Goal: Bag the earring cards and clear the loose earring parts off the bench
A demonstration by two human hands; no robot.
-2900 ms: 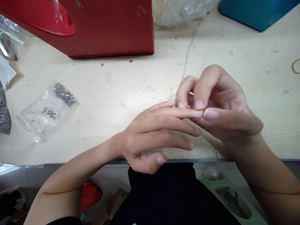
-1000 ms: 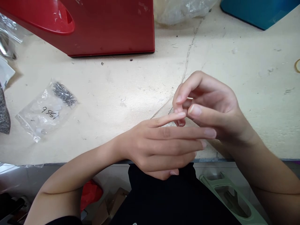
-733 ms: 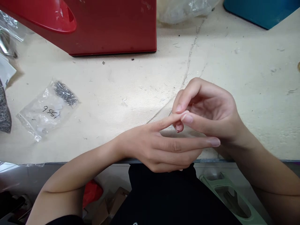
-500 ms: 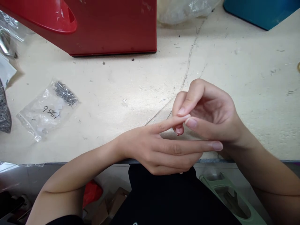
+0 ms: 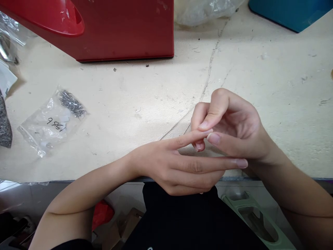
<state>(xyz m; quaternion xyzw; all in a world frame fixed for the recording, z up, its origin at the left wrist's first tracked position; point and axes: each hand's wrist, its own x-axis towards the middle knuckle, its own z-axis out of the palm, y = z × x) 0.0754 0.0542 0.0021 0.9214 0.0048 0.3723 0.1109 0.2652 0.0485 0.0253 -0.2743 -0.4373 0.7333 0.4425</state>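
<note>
Near the front edge of the pale tabletop point(image 5: 145, 93), my left hand point(image 5: 171, 166) is stretched out to the right, palm down, its index finger apart from the others. My right hand point(image 5: 234, 128) closes its thumb and curled fingers around the tip of that left index finger. Whether something tiny sits between the fingertips cannot be made out. My left thumb is hidden. Off to the left lies a clear plastic bag point(image 5: 49, 126) with handwritten figures, holding a bunch of thin metal pieces point(image 5: 72, 103).
A red casing point(image 5: 127, 31) stands at the back, with a crumpled clear bag point(image 5: 205, 12) beside it and a blue casing point(image 5: 288, 14) further right. Dark grey material point(image 5: 4, 123) lies at the left edge. Below the table is a green plastic stool point(image 5: 260, 222).
Both hands keep nearly the same pose. My right fingers have shifted very slightly at the left index fingertip, and the view has moved a touch.
</note>
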